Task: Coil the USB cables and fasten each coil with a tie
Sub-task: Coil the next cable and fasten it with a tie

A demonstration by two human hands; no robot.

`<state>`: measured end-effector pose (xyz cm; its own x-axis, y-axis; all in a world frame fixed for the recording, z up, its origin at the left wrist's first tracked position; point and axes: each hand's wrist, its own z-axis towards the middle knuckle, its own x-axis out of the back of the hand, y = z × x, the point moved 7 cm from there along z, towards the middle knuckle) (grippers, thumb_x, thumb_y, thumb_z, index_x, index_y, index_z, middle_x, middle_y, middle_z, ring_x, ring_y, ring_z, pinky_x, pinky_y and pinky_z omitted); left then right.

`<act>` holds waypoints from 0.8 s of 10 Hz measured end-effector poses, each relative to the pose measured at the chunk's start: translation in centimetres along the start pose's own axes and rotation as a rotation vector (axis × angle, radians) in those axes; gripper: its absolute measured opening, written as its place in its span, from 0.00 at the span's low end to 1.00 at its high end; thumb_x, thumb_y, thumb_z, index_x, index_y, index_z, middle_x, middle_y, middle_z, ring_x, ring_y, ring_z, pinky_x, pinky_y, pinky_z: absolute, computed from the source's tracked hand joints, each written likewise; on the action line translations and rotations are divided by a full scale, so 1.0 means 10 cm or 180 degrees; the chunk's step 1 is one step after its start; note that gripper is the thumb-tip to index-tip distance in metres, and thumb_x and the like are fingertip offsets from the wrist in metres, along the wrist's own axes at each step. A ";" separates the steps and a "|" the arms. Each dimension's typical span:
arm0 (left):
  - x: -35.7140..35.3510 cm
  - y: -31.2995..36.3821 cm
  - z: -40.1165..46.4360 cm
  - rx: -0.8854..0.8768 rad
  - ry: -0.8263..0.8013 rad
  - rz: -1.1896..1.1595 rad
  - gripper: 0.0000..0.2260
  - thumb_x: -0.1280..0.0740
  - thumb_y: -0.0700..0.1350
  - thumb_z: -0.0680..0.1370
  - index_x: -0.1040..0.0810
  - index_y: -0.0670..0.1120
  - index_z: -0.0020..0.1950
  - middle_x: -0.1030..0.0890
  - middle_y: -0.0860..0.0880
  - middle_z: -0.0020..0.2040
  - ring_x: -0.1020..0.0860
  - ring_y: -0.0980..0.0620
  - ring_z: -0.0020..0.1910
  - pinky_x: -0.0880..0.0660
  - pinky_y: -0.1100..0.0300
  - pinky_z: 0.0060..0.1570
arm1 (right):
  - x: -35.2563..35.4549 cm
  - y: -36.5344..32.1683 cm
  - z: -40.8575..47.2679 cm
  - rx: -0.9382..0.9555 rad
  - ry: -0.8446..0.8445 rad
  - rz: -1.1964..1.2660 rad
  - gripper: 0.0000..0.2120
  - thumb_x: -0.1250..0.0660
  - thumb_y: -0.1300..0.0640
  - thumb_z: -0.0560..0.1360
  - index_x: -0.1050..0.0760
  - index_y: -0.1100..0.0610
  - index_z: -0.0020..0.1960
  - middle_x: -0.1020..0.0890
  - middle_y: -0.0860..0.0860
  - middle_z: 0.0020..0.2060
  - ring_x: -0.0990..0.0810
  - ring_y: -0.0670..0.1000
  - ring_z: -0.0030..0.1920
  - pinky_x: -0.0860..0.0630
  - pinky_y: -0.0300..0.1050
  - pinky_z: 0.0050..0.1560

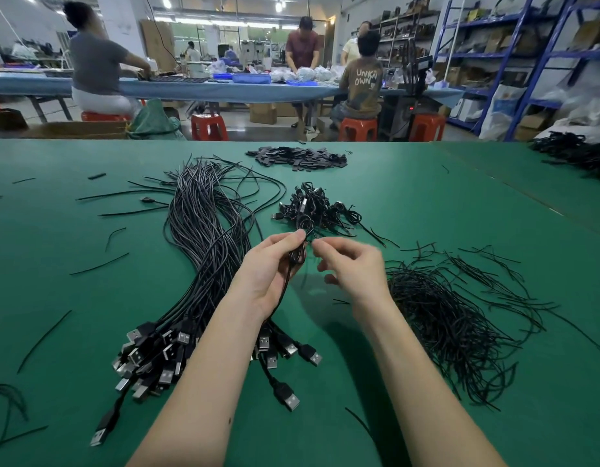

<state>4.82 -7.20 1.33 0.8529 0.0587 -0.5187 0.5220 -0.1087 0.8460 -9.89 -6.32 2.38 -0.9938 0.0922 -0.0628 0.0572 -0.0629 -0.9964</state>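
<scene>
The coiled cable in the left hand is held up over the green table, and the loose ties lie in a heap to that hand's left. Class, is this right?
Not quite. The head view shows the left hand gripping the coiled cable over the green table, but the heap of loose ties lies to the right, beyond the right hand. The uncoiled USB cables lie on the left.

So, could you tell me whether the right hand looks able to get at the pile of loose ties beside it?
Probably yes: the right hand hovers just left of the pile of ties, with only bare green mat between them.
</scene>
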 end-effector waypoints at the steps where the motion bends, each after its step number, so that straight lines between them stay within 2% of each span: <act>1: -0.03 0.01 -0.02 -0.0210 -0.0026 -0.0090 0.06 0.25 0.40 0.69 0.19 0.44 0.43 0.17 0.48 0.37 0.19 0.54 0.34 0.22 0.65 0.37 | -0.42 0.33 -0.26 -0.2502 -0.0654 0.3271 0.04 0.27 0.66 0.70 0.20 0.66 0.42 0.19 0.54 0.35 0.23 0.46 0.28 0.27 0.30 0.24; 2: 0.00 0.03 -0.02 -0.0351 0.0093 0.0007 0.04 0.26 0.41 0.73 0.20 0.44 0.44 0.16 0.47 0.38 0.17 0.53 0.36 0.21 0.64 0.38 | -0.47 0.30 -0.26 -0.2477 -0.0719 0.3482 0.05 0.26 0.66 0.68 0.21 0.67 0.41 0.20 0.55 0.35 0.23 0.45 0.26 0.27 0.31 0.22; 3: 0.03 0.08 0.00 -0.0459 0.0117 0.0898 0.04 0.28 0.43 0.78 0.19 0.44 0.51 0.15 0.48 0.40 0.17 0.53 0.39 0.22 0.64 0.37 | -0.29 0.35 -0.11 -0.1717 -0.0274 0.2130 0.05 0.26 0.60 0.74 0.19 0.61 0.42 0.18 0.50 0.34 0.24 0.42 0.26 0.27 0.30 0.24; 4: 0.01 0.02 0.01 -0.0327 -0.0154 0.1362 0.11 0.28 0.38 0.77 0.19 0.45 0.59 0.15 0.47 0.39 0.19 0.55 0.36 0.23 0.66 0.36 | -0.07 0.35 0.02 -0.1013 0.0000 0.1301 0.05 0.26 0.57 0.76 0.18 0.59 0.48 0.14 0.49 0.37 0.23 0.42 0.27 0.26 0.32 0.28; 5: 0.08 0.04 0.07 -0.0431 0.0176 0.1257 0.10 0.28 0.36 0.77 0.20 0.43 0.58 0.14 0.46 0.38 0.17 0.55 0.35 0.21 0.66 0.39 | 0.09 0.35 0.08 -0.0618 0.0167 0.0471 0.07 0.27 0.52 0.77 0.16 0.56 0.47 0.13 0.48 0.39 0.20 0.45 0.31 0.24 0.36 0.31; 6: 0.16 0.08 0.18 -0.0560 0.0583 0.0757 0.10 0.28 0.36 0.76 0.26 0.43 0.53 0.13 0.45 0.40 0.15 0.51 0.38 0.19 0.58 0.48 | 0.17 0.38 0.11 -0.0232 0.0441 -0.0502 0.11 0.29 0.50 0.78 0.16 0.55 0.41 0.13 0.48 0.37 0.20 0.48 0.33 0.22 0.45 0.37; 7: 0.18 0.17 0.39 -0.0805 0.0913 0.0827 0.11 0.27 0.38 0.75 0.28 0.45 0.49 0.14 0.48 0.36 0.16 0.52 0.36 0.21 0.56 0.47 | 0.07 0.41 0.11 0.0061 0.0319 -0.1463 0.12 0.31 0.47 0.77 0.16 0.52 0.40 0.15 0.45 0.35 0.17 0.47 0.38 0.22 0.44 0.44; 8: 0.10 0.35 0.66 -0.0973 0.1304 0.1290 0.11 0.26 0.43 0.74 0.27 0.48 0.47 0.15 0.47 0.41 0.18 0.50 0.39 0.21 0.57 0.44 | 0.02 0.42 0.12 0.0090 0.0229 -0.1892 0.12 0.32 0.44 0.76 0.16 0.48 0.40 0.16 0.41 0.35 0.18 0.43 0.38 0.28 0.39 0.38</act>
<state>7.45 -14.07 3.02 0.8845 0.4526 -0.1132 0.0852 0.0819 0.9930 -9.92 -7.77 -1.77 -0.8455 0.1868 0.5003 -0.5103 -0.0063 -0.8600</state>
